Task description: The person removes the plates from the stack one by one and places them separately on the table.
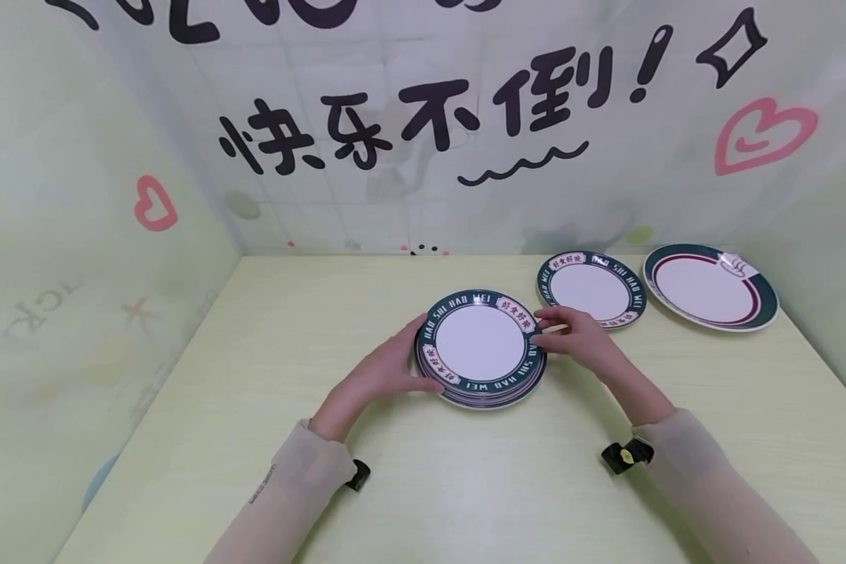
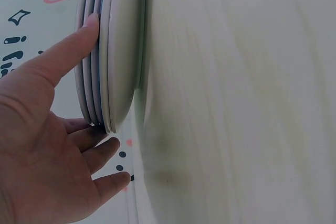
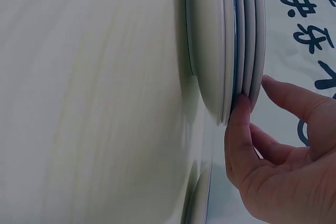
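A stack of several round plates (image 1: 479, 345) sits on the table, the top one white in the middle with a dark green lettered rim. My left hand (image 1: 388, 368) holds the stack's left side, fingers round the far edge and thumb at the near edge. In the left wrist view, the left thumb (image 2: 79, 40) presses across the plates' edges. From the right, my right hand (image 1: 581, 341) pinches the rim. The right wrist view has its thumb (image 3: 286, 95) at the top plate and a fingertip against the side of the stacked plates (image 3: 231, 40).
Behind the right hand lies another green-rimmed lettered plate (image 1: 592, 290). A larger plate (image 1: 705, 286) with a green and red band is at the table's back right. Printed cloth walls (image 1: 409, 211) stand along the back and sides of the pale table (image 1: 310, 313).
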Tool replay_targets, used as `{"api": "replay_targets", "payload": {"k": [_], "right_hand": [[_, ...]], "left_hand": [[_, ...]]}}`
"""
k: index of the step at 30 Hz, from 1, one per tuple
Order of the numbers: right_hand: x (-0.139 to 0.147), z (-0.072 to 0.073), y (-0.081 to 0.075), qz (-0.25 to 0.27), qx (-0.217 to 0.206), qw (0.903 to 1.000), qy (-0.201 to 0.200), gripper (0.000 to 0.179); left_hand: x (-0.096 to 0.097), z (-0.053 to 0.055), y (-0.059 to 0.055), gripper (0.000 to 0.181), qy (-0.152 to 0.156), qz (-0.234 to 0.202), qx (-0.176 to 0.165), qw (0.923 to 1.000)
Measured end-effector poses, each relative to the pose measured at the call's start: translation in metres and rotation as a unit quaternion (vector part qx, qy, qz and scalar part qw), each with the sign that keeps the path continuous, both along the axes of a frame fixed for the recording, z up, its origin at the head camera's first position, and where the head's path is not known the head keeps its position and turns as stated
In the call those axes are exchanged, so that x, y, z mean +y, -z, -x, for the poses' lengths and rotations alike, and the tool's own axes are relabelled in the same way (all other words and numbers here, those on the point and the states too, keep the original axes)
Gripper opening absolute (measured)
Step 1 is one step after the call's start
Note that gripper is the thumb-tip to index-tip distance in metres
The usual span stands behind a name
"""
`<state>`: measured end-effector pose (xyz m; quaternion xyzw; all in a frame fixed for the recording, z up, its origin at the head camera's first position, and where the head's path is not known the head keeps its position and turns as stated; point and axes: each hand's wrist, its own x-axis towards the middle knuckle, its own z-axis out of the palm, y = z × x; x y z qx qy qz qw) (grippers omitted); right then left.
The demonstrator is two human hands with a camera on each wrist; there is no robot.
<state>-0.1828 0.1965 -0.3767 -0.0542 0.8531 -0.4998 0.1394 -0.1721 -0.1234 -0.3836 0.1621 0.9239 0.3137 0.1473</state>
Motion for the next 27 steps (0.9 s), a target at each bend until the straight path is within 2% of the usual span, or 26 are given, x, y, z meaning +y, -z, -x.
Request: {"api": "replay_targets", "payload": {"k": [5,9,17,27], "right_hand": [[-0.0044,0.0010,-0.0025,-0.054,0.016,0.9983,0.009,0.052],[-0.0058,0.0006,-0.0051,-0.064,0.017,0.9977,0.010,0.050],[-0.0042,0.0016,-0.0048,-0.051,-0.002,0.9986,0.008,0.051],[-0.0017,0.0037,-0.0057,0.005,-0.045,0.9988,0.022,0.051]], "left_hand": [[-0.0010,-0.0011,-0.0002,0.120,-0.001,0.000,0.003,1.0000],[-0.0007,-0.0022,-0.0008,0.120,-0.004,0.005,0.000,1.0000],[0.0006,-0.0030,-0.0024,0.119,-0.003,0.015,-0.006,0.9999],[0.0007,-0.0027,-0.0018,0.119,-0.007,0.021,-0.006,0.9997]]}}
